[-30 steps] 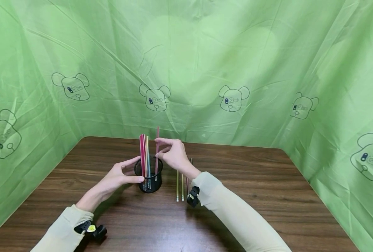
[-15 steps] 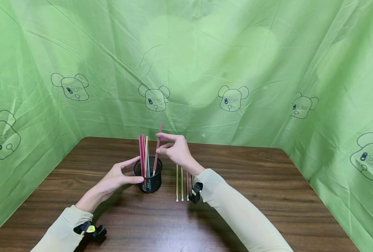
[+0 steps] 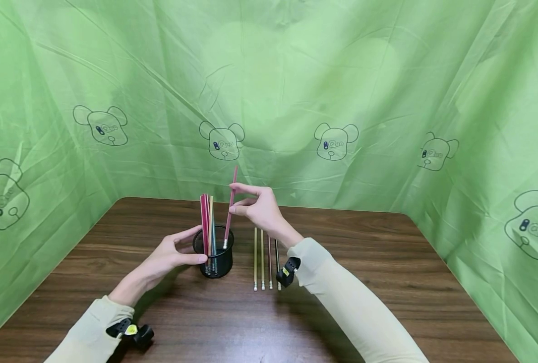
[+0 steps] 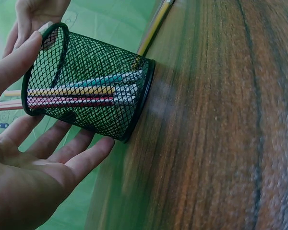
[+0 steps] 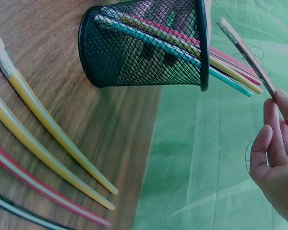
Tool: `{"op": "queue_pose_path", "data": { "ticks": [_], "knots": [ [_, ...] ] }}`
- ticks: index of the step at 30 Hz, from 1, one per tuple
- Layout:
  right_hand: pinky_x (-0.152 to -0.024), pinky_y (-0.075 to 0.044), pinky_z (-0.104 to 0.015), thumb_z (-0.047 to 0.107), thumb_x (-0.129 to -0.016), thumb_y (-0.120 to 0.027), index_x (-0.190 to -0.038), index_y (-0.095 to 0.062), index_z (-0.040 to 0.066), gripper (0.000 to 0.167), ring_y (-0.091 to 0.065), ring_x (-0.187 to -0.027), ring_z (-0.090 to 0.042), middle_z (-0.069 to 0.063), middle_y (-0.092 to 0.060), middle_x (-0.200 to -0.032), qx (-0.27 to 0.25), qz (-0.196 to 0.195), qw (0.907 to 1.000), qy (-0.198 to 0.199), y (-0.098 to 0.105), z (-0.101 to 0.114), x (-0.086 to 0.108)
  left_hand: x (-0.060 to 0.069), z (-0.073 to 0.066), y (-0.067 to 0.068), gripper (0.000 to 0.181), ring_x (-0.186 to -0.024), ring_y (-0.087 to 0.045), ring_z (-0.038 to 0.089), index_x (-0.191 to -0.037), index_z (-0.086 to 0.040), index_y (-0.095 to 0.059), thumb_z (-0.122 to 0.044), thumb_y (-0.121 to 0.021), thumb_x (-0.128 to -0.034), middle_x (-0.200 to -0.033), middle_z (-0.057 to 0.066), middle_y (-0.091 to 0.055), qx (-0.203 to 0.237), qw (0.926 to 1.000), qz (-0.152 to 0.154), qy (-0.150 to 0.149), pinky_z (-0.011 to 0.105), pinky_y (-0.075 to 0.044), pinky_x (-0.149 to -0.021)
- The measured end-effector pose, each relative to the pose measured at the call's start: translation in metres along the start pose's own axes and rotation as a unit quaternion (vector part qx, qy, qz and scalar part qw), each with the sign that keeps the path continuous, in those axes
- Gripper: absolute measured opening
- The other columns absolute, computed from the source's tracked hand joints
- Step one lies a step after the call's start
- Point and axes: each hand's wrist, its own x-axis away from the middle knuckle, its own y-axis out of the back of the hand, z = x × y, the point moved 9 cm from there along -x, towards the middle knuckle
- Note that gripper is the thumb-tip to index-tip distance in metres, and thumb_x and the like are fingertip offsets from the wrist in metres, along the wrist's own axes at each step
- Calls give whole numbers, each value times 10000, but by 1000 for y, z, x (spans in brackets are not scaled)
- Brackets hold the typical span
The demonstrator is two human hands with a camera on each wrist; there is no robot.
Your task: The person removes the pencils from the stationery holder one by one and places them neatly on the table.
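Observation:
My left hand [image 3: 164, 258] grips a black mesh pencil cup [image 3: 220, 265] at its rim, thumb on the near side and fingers round the other. Inside the cup, pink pencils [image 3: 205, 217], a yellow one [image 3: 212, 222] and a teal one [image 3: 214, 233] lean to the left, eraser ends down. My right hand [image 3: 263, 207] pinches a pink pencil [image 3: 228, 222] between thumb and fingers. Its eraser end points down and, in the right wrist view, lies outside the cup, just beyond the rim [image 5: 203, 48].
Right of the cup, several pencils lie in a row on the wooden table [image 3: 364, 262]: two yellow [image 3: 255, 259], one pink [image 3: 270, 262] and one dark [image 3: 278, 259], erasers toward me. A green curtain [image 3: 278, 91] hangs behind and at both sides.
My right hand has risen and moved slightly right, drawing the pink pencil up out of the cup. My left hand stays put on the cup. More of the dark pencil shows.

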Motion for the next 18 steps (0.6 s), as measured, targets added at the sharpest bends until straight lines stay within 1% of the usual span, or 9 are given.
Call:
{"op": "queue_pose_path", "data": {
  "ticks": [9, 15, 18],
  "knots": [
    [-889, -594, -383, -112, -855, -809, -1385, -707, 92, 577, -769, -945, -247, -76, -709, -1311, -103, 235, 9995, -180, 14, -2, 8, 0, 0, -1, 881, -1322, -573, 378, -1637, -112, -394, -129, -856, -887, -1530, 229, -521, 41, 10000, -14, -9, 285, -477, -997],
    [-888, -595, -388, -133, -855, -797, -1393, -696, 76, 586, -768, -959, -261, -101, -704, -1312, -77, 222, 9990, -374, 27, -11, 16, -1, -1, -1, 875, -1302, -591, 375, -1634, -109, -399, -114, -854, -887, -1519, 243, -524, 71, 9999, -17, -73, 277, -483, -992],
    [-881, -597, -391, -138, -863, -787, -1398, -692, 71, 581, -768, -963, -253, -134, -690, -1338, -143, 238, 9983, -516, 33, -17, 20, 0, -1, -1, 876, -1300, -593, 373, -1635, -110, -398, -116, -854, -887, -1520, 242, -523, 45, 10000, -27, -60, 276, -481, -992]
  ]
}}
